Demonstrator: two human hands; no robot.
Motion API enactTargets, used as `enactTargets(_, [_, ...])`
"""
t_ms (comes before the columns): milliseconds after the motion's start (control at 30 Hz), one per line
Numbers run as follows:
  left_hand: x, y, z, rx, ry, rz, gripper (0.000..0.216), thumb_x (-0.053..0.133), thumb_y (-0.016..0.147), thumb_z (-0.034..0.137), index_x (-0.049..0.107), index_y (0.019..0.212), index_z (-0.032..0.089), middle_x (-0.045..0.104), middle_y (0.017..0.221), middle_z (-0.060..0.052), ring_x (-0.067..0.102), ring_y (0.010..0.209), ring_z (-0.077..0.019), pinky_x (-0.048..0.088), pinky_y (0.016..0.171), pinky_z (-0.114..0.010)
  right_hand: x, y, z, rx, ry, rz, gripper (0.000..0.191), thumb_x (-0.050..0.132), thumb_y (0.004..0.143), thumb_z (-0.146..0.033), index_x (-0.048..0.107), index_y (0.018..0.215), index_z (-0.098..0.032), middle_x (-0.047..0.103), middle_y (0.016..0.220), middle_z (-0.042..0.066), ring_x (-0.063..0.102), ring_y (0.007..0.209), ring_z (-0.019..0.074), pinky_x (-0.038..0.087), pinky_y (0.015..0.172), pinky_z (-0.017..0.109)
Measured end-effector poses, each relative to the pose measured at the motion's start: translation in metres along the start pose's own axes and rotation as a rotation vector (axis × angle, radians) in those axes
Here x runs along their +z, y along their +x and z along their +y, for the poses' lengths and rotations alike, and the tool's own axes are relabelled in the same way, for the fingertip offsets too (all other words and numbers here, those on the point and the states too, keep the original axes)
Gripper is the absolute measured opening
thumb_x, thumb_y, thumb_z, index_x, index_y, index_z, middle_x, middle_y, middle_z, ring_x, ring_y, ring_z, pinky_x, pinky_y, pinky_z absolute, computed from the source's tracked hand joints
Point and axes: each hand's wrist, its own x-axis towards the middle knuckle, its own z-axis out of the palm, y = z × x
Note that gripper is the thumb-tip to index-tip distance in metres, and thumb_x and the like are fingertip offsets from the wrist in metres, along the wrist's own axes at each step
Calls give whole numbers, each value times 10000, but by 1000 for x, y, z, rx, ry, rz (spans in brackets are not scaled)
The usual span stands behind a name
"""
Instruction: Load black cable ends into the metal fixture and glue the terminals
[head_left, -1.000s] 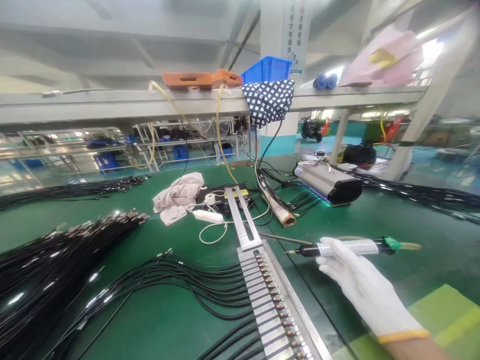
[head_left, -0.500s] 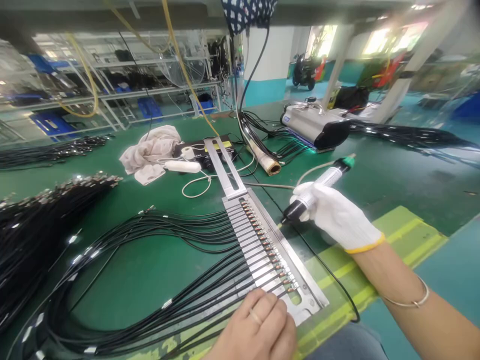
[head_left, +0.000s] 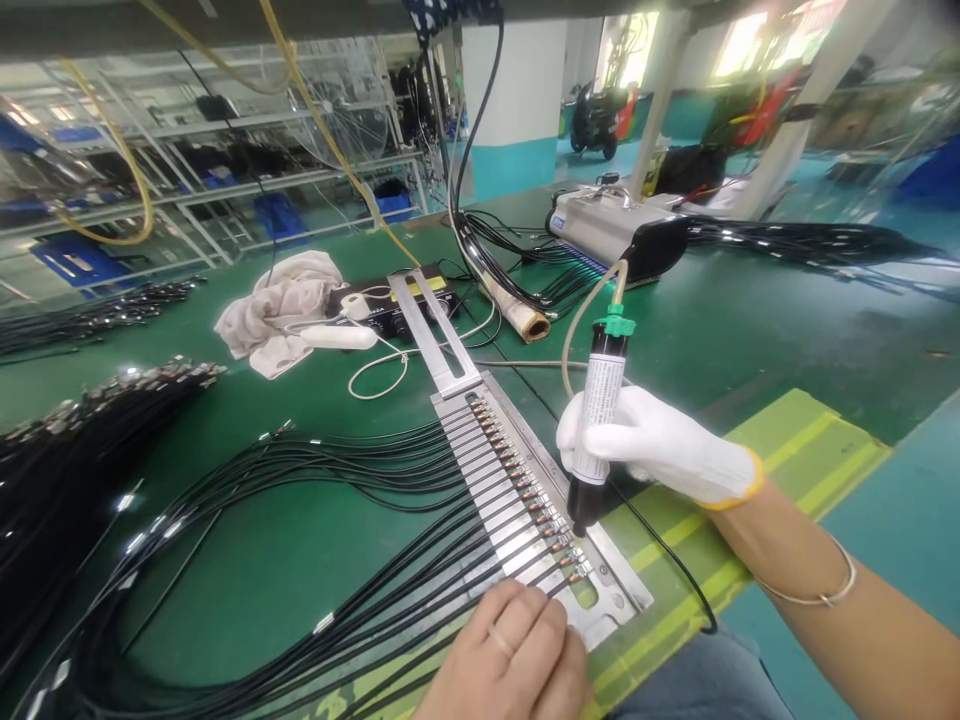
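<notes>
My right hand (head_left: 637, 437), in a white glove, is wrapped round a dispensing syringe (head_left: 600, 410) with a green cap and an air tube. The syringe stands nearly upright, its tip down at the row of connectors (head_left: 536, 492) near the close end of the metal fixture (head_left: 480, 500). Black cables (head_left: 405, 450) lie side by side across the fixture, their ends in that row. My bare left hand (head_left: 510, 650) rests at the fixture's near end by the closest cables, fingers curled and together; anything under them is hidden.
A silver lamp-like unit (head_left: 607, 225) with cables under it stands at the back right. Behind the fixture are a crumpled cloth (head_left: 277, 305), a black control box (head_left: 397, 310) and a cardboard tube (head_left: 521, 310). Cable bundles (head_left: 97, 460) lie at left. A yellow-green mat (head_left: 810, 440) lines the front edge.
My right hand has swung the syringe from a slanted hold to nearly upright and brought its tip over the connectors. My left hand stays at the fixture's near end. The view has shifted slightly.
</notes>
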Motion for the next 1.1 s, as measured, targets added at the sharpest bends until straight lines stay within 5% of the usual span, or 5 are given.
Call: enactTargets(1100, [-1,1,2,-6,0,-22,201,495,903,28,672,832,89,662,787,-68,620,747,-187,578,731,-341,2,1,0,29,-39,1,335,761,810,-431,673,859,-112,635,710,51,550,617,148,441,564,267])
